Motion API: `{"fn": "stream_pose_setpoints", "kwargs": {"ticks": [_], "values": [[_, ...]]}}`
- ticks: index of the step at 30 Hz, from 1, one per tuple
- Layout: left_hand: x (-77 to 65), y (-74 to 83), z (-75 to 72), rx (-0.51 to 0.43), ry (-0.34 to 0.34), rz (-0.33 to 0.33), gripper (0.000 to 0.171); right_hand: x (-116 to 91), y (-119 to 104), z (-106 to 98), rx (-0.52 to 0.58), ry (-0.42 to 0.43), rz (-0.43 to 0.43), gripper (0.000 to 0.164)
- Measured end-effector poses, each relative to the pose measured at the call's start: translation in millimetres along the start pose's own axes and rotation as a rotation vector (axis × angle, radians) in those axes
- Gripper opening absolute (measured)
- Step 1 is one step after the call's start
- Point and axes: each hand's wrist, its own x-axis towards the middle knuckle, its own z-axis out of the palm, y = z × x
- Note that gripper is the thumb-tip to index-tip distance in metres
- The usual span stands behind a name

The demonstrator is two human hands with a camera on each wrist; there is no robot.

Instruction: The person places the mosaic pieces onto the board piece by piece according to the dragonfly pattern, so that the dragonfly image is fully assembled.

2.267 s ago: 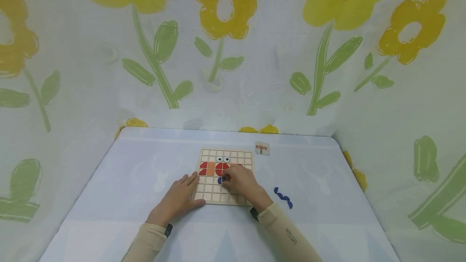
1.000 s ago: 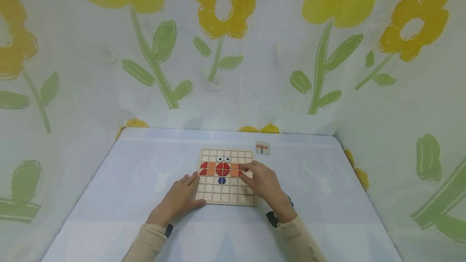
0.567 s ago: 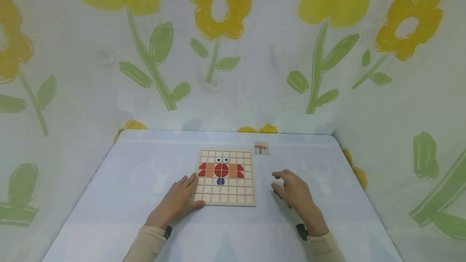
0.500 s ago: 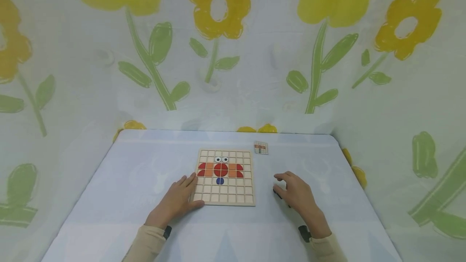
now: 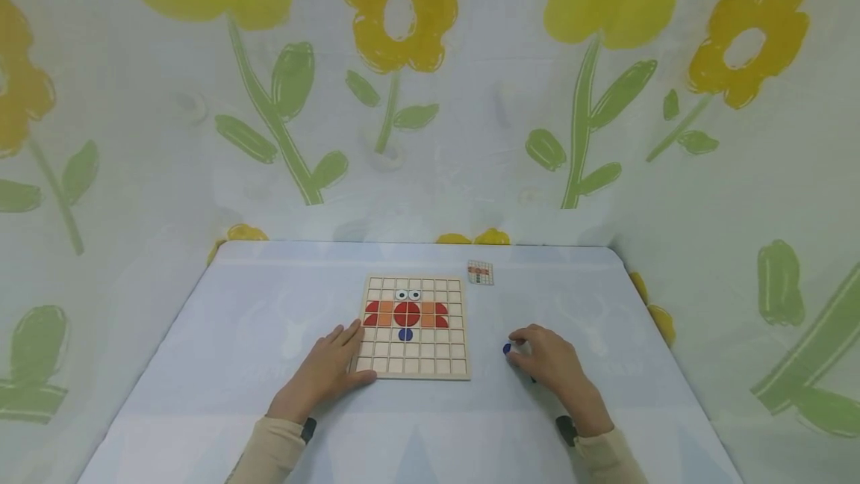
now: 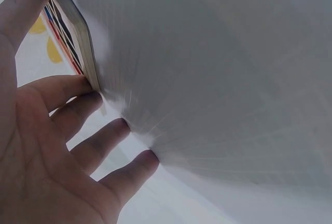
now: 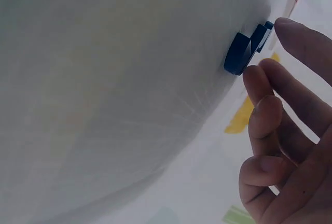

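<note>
A square wooden grid board [image 5: 421,376] lies on the table with coloured tiles set in it: two eye tiles [image 5: 407,295], a red circle [image 5: 406,314], orange squares, red quarter pieces at both sides and a small blue disc [image 5: 405,334]. My left hand [image 5: 324,372] rests at its left edge, fingers along the side and thumb at the near corner. To the right of the board, my right hand [image 5: 547,361] hovers low over loose blue pieces [image 7: 237,54]. Its thumb and index finger stand apart around a blue piece [image 5: 507,349]; other pieces are partly hidden beneath the hand.
A small picture card [image 5: 480,272] with a gridded design lies beyond the board's far right corner. The pale table [image 5: 269,282] is enclosed by a white cloth backdrop [image 5: 470,155] printed with yellow flowers.
My right hand has left the board's right side, where it touched the red pieces, and come over the loose blue pieces, thumb and index drawing closer together. The left hand stays put.
</note>
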Motion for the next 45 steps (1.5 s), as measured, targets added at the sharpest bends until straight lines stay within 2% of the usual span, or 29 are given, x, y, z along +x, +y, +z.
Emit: {"fn": "stream_pose_setpoints", "kwargs": {"ticks": [8, 21, 31, 37, 45], "values": [[-1.2, 0.5, -0.9, 0.004, 0.003, 0.014, 0.093, 4, -2, 4, -0.034, -0.006, -0.032, 0.025], [-1.4, 0.8, -1.9, 0.017, -0.002, 0.007, 0.093, 7, -5, 6, -0.061, -0.017, -0.026, 0.021], [-2.0, 0.7, -1.5, 0.008, 0.005, 0.016, 0.093, 5, -10, 2, -0.067, 0.037, -0.049, 0.021], [-2.2, -0.2, -1.6, 0.011, 0.000, 0.014, 0.092, 7, -24, -1, -0.056, 0.088, -0.107, 0.020], [-2.3, 0.6, -2.4, 0.013, -0.007, 0.010, 0.093, 13, -50, -1, -0.005, 0.052, -0.119, 0.018]]}}
